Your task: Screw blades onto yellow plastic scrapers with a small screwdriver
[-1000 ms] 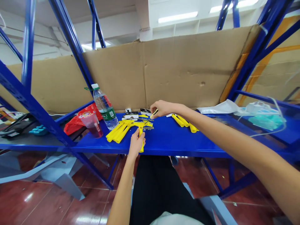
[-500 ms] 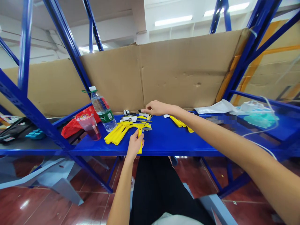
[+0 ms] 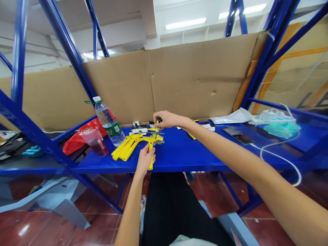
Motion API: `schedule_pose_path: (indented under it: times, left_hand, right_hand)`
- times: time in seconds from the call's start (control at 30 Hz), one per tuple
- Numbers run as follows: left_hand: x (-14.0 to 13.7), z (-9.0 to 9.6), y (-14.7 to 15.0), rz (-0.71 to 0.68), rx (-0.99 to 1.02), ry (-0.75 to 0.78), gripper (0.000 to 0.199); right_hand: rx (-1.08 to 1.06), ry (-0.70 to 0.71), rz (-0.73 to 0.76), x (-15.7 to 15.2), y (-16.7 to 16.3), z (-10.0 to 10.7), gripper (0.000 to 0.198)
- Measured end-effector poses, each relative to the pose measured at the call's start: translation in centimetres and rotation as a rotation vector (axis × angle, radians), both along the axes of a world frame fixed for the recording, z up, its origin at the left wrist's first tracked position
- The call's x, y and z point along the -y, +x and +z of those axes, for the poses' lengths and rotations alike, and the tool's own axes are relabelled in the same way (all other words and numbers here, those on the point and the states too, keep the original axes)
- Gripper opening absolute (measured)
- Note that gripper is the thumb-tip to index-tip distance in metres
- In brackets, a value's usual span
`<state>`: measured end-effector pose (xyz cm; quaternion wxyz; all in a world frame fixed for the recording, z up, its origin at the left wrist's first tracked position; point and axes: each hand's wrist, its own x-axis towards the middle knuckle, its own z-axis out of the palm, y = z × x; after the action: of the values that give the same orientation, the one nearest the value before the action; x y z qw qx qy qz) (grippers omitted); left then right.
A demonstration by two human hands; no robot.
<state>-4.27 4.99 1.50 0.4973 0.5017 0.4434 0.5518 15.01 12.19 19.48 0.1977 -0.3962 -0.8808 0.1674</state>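
Note:
My left hand [image 3: 145, 158] is closed around the handle of a yellow T-shaped scraper [image 3: 149, 139], holding it near the table's front edge with its head pointing away from me. Above that head, my right hand [image 3: 167, 119] grips a screwdriver [image 3: 157, 129] by its yellow-and-black handle. Its thin shaft points down onto the scraper's head; whether a screw is under the tip is too small to tell. Several more yellow scrapers [image 3: 126, 147] lie side by side just left of my left hand. Small black-and-white packets [image 3: 138, 130] lie behind them.
A water bottle [image 3: 110, 124] and a cup of red drink [image 3: 96, 141] stand left, beside a red bag [image 3: 73, 140]. On the right lie a phone [image 3: 238, 135], a white cable [image 3: 284, 160] and a green-and-white plastic bag [image 3: 282, 130]. Cardboard [image 3: 192, 78] walls the back; blue posts [image 3: 70, 48] frame the bench.
My right hand's fingers have shifted on the screwdriver, and its dark handle end now shows. My left hand keeps the scraper in place. The whole view has shifted slightly.

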Motion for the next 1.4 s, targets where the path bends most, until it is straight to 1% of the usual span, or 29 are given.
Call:
schedule_pose_path:
  times: [0.03, 0.07, 0.2, 0.23, 0.33, 0.43, 0.47, 0.57, 0.6, 0.63, 0.7, 0.73, 0.77, 0.83, 0.87, 0.93, 0.97, 1.0, 1.03, 1.07, 1.13, 1.2, 1.23, 1.3, 1.33, 1.37, 1.4]
  left_hand:
    - [0.0, 0.1, 0.0, -0.001, 0.006, -0.001, 0.041]
    - [0.0, 0.2, 0.0, -0.008, 0.008, -0.003, 0.041]
    - [0.0, 0.5, 0.0, -0.036, 0.01, -0.003, 0.042]
    - [0.0, 0.5, -0.1, -0.035, 0.013, -0.002, 0.042]
    - [0.1, 0.6, -0.1, -0.029, 0.022, -0.004, 0.042]
    - [0.1, 0.6, 0.0, -0.033, 0.027, -0.007, 0.044]
    - [0.2, 0.6, 0.0, -0.035, 0.029, -0.007, 0.045]
    - [0.2, 0.6, 0.0, -0.038, 0.031, -0.011, 0.045]
    - [0.2, 0.6, 0.0, -0.041, 0.03, -0.014, 0.044]
    - [0.1, 0.6, 0.0, -0.045, 0.028, -0.016, 0.043]
    - [0.1, 0.5, 0.0, -0.049, 0.022, -0.016, 0.039]
    - [0.1, 0.4, 0.0, -0.049, 0.02, -0.013, 0.038]
    - [0.0, 0.4, -0.1, -0.051, 0.019, -0.009, 0.037]
    - [0.0, 0.2, -0.2, -0.059, 0.011, -0.002, 0.035]
    - [0.0, 0.2, -0.3, -0.062, 0.001, 0.0, 0.034]
    - [-0.1, 0.1, -0.3, -0.063, -0.022, -0.001, 0.033]
    - [-0.1, 0.1, -0.4, -0.063, -0.029, -0.003, 0.032]
    - [-0.1, 0.1, -0.4, -0.063, -0.028, -0.003, 0.032]
    - [0.0, 0.1, -0.4, -0.064, -0.021, -0.002, 0.032]
    - [0.0, 0.1, -0.4, -0.064, -0.009, 0.0, 0.032]
    - [0.0, 0.2, -0.4, -0.068, 0.013, 0.003, 0.033]
    - [0.1, 0.2, -0.4, -0.07, 0.024, 0.005, 0.034]
    - [0.1, 0.2, -0.4, -0.071, 0.026, 0.005, 0.034]
    - [0.1, 0.2, -0.4, -0.07, 0.028, 0.003, 0.034]
    - [0.1, 0.2, -0.4, -0.068, 0.03, 0.002, 0.034]
    - [0.1, 0.2, -0.4, -0.069, 0.032, 0.001, 0.033]
    - [0.1, 0.2, -0.4, -0.072, 0.034, 0.001, 0.033]
  right_hand:
    - [0.033, 0.008, 0.016, 0.1, 0.1, 0.2, 0.011]
    - [0.067, 0.009, 0.018, 0.3, 0.2, 0.4, 0.014]
    - [0.142, -0.033, -0.124, 1.0, 0.9, 0.9, 0.024]
    - [0.146, -0.03, -0.132, 1.1, 1.1, 1.0, 0.024]
    - [0.153, 0.047, -0.052, 0.9, 1.8, 1.0, 0.014]
    - [0.182, 0.122, -0.018, 0.2, 2.3, 0.7, 0.037]
    - [0.188, 0.135, -0.031, 0.0, 2.3, 0.6, 0.039]
    - [0.189, 0.159, -0.081, -0.6, 2.2, 0.2, 0.026]
    - [0.177, 0.158, -0.066, -0.7, 2.1, 0.1, 0.021]
    - [0.157, 0.145, -0.032, -0.8, 2.0, 0.0, 0.019]
    - [0.109, 0.111, 0.042, -0.9, 1.8, 0.0, 0.033]
    - [0.097, 0.104, 0.053, -0.9, 1.6, 0.0, 0.039]
    - [0.099, 0.103, 0.03, -0.9, 1.5, 0.1, 0.04]
    - [0.131, 0.09, -0.056, -0.9, 1.1, 0.2, 0.03]
    - [0.137, 0.068, -0.076, -0.9, 0.9, 0.2, 0.025]
    - [0.112, 0.031, -0.037, -0.9, 0.7, 0.3, 0.014]
    - [0.089, 0.037, 0.005, -0.9, 0.6, 0.3, 0.016]
    - [0.068, 0.056, 0.039, -0.9, 0.5, 0.3, 0.022]
    - [0.053, 0.074, 0.049, -0.9, 0.5, 0.3, 0.026]
    - [0.043, 0.078, 0.032, -0.8, 0.5, 0.3, 0.025]
    - [0.019, 0.039, -0.036, -0.8, 0.5, 0.1, 0.018]
    - [-0.019, -0.005, -0.039, -0.8, 0.5, -0.1, 0.015]
    - [-0.036, -0.006, -0.005, -0.8, 0.5, -0.1, 0.018]
    - [-0.041, 0.032, 0.075, -0.9, 0.6, -0.2, 0.036]
    - [-0.028, 0.047, 0.077, -0.9, 0.6, -0.1, 0.04]
    - [-0.009, 0.051, 0.042, -0.9, 0.7, -0.1, 0.038]
    - [0.008, 0.045, -0.012, -1.0, 0.7, 0.0, 0.031]
